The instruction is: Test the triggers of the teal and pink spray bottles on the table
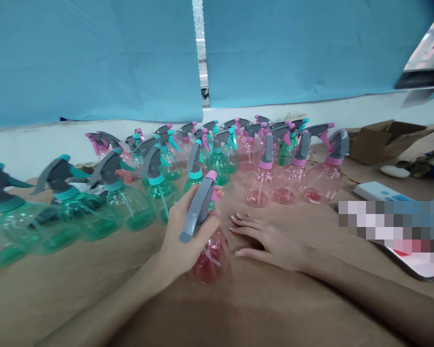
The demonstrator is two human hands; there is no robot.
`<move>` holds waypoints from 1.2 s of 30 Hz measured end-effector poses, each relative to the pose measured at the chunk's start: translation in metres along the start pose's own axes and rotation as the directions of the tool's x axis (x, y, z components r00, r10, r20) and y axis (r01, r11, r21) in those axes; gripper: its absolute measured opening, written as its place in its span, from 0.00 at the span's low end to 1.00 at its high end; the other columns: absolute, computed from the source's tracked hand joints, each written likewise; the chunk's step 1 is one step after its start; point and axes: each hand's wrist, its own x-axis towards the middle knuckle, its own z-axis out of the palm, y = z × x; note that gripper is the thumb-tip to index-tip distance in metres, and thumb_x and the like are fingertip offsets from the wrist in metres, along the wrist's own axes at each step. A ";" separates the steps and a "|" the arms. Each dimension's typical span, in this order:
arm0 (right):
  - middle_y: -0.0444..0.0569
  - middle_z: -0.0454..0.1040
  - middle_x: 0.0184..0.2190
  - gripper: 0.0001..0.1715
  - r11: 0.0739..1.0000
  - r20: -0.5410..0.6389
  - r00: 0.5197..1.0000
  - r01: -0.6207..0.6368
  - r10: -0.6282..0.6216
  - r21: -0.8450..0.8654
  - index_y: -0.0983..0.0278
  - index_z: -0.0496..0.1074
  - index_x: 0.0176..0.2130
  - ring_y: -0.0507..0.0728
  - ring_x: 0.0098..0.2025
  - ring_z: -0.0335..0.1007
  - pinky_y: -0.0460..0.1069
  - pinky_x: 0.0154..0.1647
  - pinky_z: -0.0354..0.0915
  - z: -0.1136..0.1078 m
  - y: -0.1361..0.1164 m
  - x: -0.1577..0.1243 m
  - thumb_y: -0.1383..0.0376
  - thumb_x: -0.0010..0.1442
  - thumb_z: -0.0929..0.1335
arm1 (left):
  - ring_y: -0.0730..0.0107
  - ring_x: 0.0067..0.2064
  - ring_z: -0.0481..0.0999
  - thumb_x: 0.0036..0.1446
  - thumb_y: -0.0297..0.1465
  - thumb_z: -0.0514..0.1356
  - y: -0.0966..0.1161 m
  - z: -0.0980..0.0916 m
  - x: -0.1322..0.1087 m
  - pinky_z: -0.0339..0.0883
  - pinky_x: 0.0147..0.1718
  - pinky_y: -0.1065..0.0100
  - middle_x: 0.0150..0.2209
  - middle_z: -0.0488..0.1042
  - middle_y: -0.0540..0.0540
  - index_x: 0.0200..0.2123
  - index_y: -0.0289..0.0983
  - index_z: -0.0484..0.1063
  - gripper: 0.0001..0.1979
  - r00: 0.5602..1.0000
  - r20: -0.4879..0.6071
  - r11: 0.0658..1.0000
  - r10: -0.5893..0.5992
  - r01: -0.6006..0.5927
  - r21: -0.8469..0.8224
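My left hand (188,231) is wrapped round the neck of a pink spray bottle (210,262) with a grey and pink trigger head. The bottle is near the table's front, just left of my right hand (267,236). That hand rests on the brown tabletop, fingers spread, holding nothing. Beyond my left hand, green spray bottles (130,207) with grey and turquoise heads form a slanting row to the left. Past my right fingertips, pink spray bottles (291,185) stand upright side by side. The fingers partly hide the neck of the held bottle.
More pink and green spray bottles (249,149) crowd the back by the white wall edge under a blue cloth (94,58). An open cardboard box (376,144), a white oval object (395,171) and a white device with blue markings (381,193) lie to the right. A phone-like object (425,270) is partly blurred out.
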 end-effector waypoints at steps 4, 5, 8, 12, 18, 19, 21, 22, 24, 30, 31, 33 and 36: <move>0.49 0.54 0.63 0.34 1.000 -0.010 1.000 0.002 -0.002 0.006 0.59 0.59 0.60 0.59 0.65 0.46 0.59 0.63 0.48 0.000 -0.001 0.000 0.47 0.60 0.61 | 0.69 0.30 0.72 0.52 0.29 0.56 0.003 0.000 0.002 0.67 0.32 0.67 0.32 0.72 0.52 0.37 0.42 0.66 0.07 1.000 0.016 0.999 0.015 -0.014 -0.035; 0.49 0.54 0.63 0.34 1.000 -0.010 1.000 0.004 -0.004 0.005 0.59 0.59 0.60 0.59 0.65 0.46 0.59 0.63 0.48 -0.001 -0.001 0.000 0.47 0.61 0.61 | 0.70 0.31 0.72 0.52 0.28 0.56 0.003 0.000 0.002 0.67 0.33 0.67 0.33 0.72 0.52 0.38 0.42 0.66 0.08 1.000 0.018 0.999 0.015 -0.014 -0.046; 0.50 0.54 0.63 0.34 1.000 -0.005 1.000 0.011 -0.011 -0.003 0.61 0.58 0.60 0.59 0.65 0.46 0.59 0.63 0.48 -0.001 -0.002 0.001 0.47 0.61 0.60 | 0.70 0.31 0.72 0.53 0.29 0.56 0.003 0.001 0.001 0.67 0.34 0.68 0.32 0.72 0.52 0.37 0.42 0.66 0.07 1.000 0.016 0.999 0.001 0.000 -0.043; 0.49 0.53 0.63 0.34 1.000 -0.001 1.000 0.011 -0.011 -0.004 0.60 0.59 0.60 0.58 0.65 0.45 0.58 0.64 0.48 -0.001 -0.001 0.001 0.47 0.61 0.60 | 0.70 0.29 0.70 0.54 0.30 0.56 0.000 0.000 0.000 0.66 0.32 0.67 0.31 0.70 0.52 0.36 0.42 0.67 0.05 1.000 0.017 0.999 -0.016 0.016 -0.040; 0.49 0.54 0.63 0.33 1.000 -0.017 1.000 0.017 -0.017 0.009 0.59 0.59 0.60 0.59 0.65 0.46 0.59 0.63 0.48 0.001 0.000 0.000 0.48 0.61 0.61 | 0.70 0.30 0.69 0.54 0.29 0.56 0.002 -0.001 0.000 0.65 0.32 0.67 0.34 0.70 0.51 0.41 0.42 0.66 0.10 0.998 0.051 0.999 -0.019 0.021 -0.040; 0.49 0.54 0.63 0.33 1.000 -0.015 1.000 0.016 -0.016 0.007 0.59 0.59 0.60 0.59 0.65 0.46 0.59 0.63 0.48 0.001 0.001 0.000 0.48 0.61 0.61 | 0.70 0.31 0.69 0.54 0.29 0.56 0.003 -0.001 0.000 0.65 0.32 0.67 0.36 0.70 0.50 0.42 0.42 0.66 0.11 0.998 0.058 0.999 -0.018 0.020 -0.044; 0.49 0.54 0.63 0.34 1.000 -0.011 1.000 0.016 -0.016 0.001 0.60 0.59 0.60 0.58 0.65 0.45 0.58 0.63 0.48 0.001 0.001 0.000 0.47 0.61 0.61 | 0.69 0.32 0.69 0.55 0.29 0.55 0.003 -0.001 0.000 0.65 0.31 0.67 0.39 0.71 0.49 0.43 0.42 0.66 0.11 0.998 0.066 0.998 -0.023 0.026 -0.051; 0.49 0.54 0.63 0.34 1.000 -0.010 1.000 0.016 -0.016 -0.001 0.60 0.59 0.60 0.58 0.65 0.45 0.58 0.63 0.48 0.001 0.001 0.001 0.47 0.61 0.61 | 0.69 0.32 0.69 0.55 0.29 0.55 0.003 -0.001 0.000 0.65 0.31 0.67 0.39 0.71 0.49 0.43 0.42 0.66 0.12 0.997 0.067 0.998 -0.028 0.031 -0.054; 0.49 0.54 0.63 0.34 1.000 -0.011 1.000 0.018 -0.018 0.000 0.60 0.59 0.60 0.59 0.65 0.46 0.58 0.63 0.48 0.001 0.001 0.001 0.47 0.61 0.61 | 0.69 0.32 0.69 0.54 0.29 0.56 0.003 -0.001 0.000 0.65 0.32 0.66 0.38 0.71 0.49 0.43 0.42 0.66 0.11 0.998 0.060 0.998 -0.026 0.029 -0.050; 0.49 0.54 0.63 0.34 1.000 -0.004 1.000 0.008 -0.008 0.006 0.60 0.59 0.60 0.59 0.65 0.46 0.59 0.63 0.48 -0.001 -0.001 0.000 0.47 0.61 0.61 | 0.66 0.36 0.71 0.54 0.28 0.55 0.003 -0.001 0.000 0.66 0.36 0.64 0.33 0.69 0.50 0.43 0.42 0.66 0.12 0.998 0.056 0.998 0.002 0.002 -0.066; 0.49 0.54 0.63 0.33 1.000 -0.003 1.000 0.008 -0.008 0.006 0.60 0.59 0.60 0.59 0.65 0.46 0.59 0.63 0.48 -0.001 -0.001 0.000 0.47 0.61 0.61 | 0.67 0.34 0.71 0.54 0.29 0.56 0.002 -0.001 0.000 0.67 0.35 0.65 0.33 0.69 0.50 0.43 0.42 0.66 0.11 0.999 0.054 0.998 -0.005 0.008 -0.065; 0.50 0.54 0.63 0.33 1.000 -0.009 1.000 0.011 -0.011 0.008 0.59 0.59 0.60 0.59 0.65 0.46 0.59 0.63 0.48 -0.001 -0.001 0.000 0.48 0.61 0.61 | 0.68 0.30 0.70 0.54 0.30 0.57 0.001 -0.001 0.000 0.66 0.31 0.66 0.31 0.69 0.51 0.40 0.42 0.66 0.09 0.999 0.043 0.998 -0.025 0.027 -0.053; 0.49 0.54 0.63 0.33 1.000 -0.020 1.000 0.018 -0.018 0.012 0.59 0.59 0.60 0.59 0.65 0.46 0.59 0.63 0.48 0.000 -0.001 0.000 0.48 0.61 0.61 | 0.69 0.28 0.69 0.53 0.32 0.57 0.000 -0.001 -0.001 0.65 0.26 0.69 0.28 0.68 0.51 0.38 0.42 0.67 0.08 0.999 0.023 0.998 -0.040 0.041 -0.041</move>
